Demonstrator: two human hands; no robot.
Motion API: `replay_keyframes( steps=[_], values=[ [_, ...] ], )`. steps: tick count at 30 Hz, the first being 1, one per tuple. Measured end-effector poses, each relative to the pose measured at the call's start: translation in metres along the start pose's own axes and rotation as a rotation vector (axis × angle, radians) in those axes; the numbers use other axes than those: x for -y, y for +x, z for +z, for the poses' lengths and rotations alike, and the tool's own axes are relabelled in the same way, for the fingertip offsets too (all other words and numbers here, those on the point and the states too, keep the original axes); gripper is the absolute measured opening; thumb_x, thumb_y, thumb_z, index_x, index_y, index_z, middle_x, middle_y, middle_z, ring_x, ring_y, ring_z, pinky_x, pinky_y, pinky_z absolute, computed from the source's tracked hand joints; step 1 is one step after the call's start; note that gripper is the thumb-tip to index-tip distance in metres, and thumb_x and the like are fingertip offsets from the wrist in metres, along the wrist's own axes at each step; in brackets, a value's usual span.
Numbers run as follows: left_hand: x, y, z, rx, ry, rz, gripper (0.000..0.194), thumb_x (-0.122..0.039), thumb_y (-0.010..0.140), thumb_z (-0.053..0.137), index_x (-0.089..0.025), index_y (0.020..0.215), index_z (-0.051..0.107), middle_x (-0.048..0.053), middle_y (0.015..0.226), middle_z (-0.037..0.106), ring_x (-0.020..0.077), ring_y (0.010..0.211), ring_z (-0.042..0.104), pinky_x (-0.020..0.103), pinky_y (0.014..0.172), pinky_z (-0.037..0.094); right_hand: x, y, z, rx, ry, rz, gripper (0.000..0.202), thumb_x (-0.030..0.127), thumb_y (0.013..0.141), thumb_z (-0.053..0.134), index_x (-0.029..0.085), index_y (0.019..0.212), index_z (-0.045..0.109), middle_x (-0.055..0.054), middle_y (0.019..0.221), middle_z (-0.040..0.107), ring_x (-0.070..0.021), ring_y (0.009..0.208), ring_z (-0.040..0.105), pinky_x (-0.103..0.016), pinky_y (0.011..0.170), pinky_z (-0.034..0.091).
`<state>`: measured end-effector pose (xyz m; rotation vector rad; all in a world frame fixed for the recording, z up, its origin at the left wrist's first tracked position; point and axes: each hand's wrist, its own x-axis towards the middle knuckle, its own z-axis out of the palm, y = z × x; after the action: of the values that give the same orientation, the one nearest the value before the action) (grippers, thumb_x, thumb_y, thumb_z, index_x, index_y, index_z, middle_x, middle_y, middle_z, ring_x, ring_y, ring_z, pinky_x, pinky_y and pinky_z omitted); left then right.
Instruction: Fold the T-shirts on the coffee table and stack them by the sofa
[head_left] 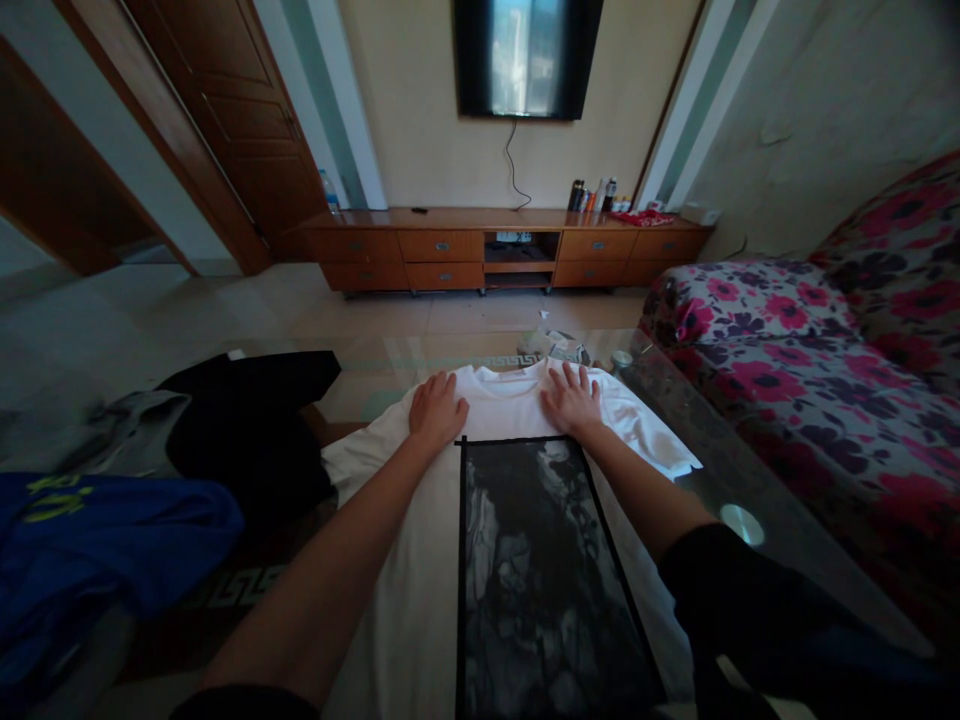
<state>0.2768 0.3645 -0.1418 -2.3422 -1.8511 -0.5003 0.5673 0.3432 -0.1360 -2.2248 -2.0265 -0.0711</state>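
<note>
A white T-shirt (405, 560) with a large dark printed panel lies spread face up on a glass table, its collar toward the far side. My left hand (436, 408) rests flat on the shirt near its left shoulder, fingers stretched out. On the other side of the neckline, my right hand (574, 400) lies flat near the right shoulder with the fingers spread. Neither hand grips the cloth. The shirt's lower end runs out of view at the bottom.
Black clothing (247, 430) and a blue garment (112, 530) lie to the left. The glass table (780, 550) has an edge along the right, beside a floral sofa (795, 380). A crumpled plastic bag (555, 345) sits beyond the collar. A wooden cabinet (442, 245) stands at the wall.
</note>
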Motion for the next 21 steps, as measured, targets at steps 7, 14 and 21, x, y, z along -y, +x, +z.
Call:
replay_keyframes(
  steps=[7,14,21],
  values=[
    [0.005,0.024,0.002,0.12,0.046,-0.087,0.069,-0.063,0.089,0.052,-0.022,0.144,0.055,0.018,0.147,0.055,0.039,0.134,0.048,0.054,0.113,0.032,0.002,0.014,0.0,0.065,0.027,0.016,0.073,0.072,0.096,0.031,0.031,0.156,0.039,-0.012,0.162,0.036,-0.0405,0.145,0.029,-0.069,0.112,0.024],
    [0.009,0.047,0.018,-0.077,-0.024,-0.015,0.034,-0.029,0.101,0.037,-0.022,0.117,0.067,0.014,0.14,0.059,0.0302,0.134,0.049,0.048,0.116,0.029,-0.007,0.028,0.004,-0.128,0.108,0.109,0.048,0.05,0.102,0.031,0.022,0.131,0.058,-0.016,0.154,0.043,-0.0339,0.139,0.036,-0.056,0.111,0.032],
    [0.017,0.043,0.031,-0.043,-0.167,-0.011,0.042,-0.011,0.09,0.043,-0.023,0.123,0.067,0.012,0.128,0.064,0.0279,0.128,0.053,0.048,0.117,0.028,-0.008,0.032,0.012,-0.118,0.138,0.133,0.048,0.044,0.1,0.036,0.018,0.137,0.054,-0.017,0.148,0.052,-0.0321,0.137,0.04,-0.051,0.114,0.029]
  ],
)
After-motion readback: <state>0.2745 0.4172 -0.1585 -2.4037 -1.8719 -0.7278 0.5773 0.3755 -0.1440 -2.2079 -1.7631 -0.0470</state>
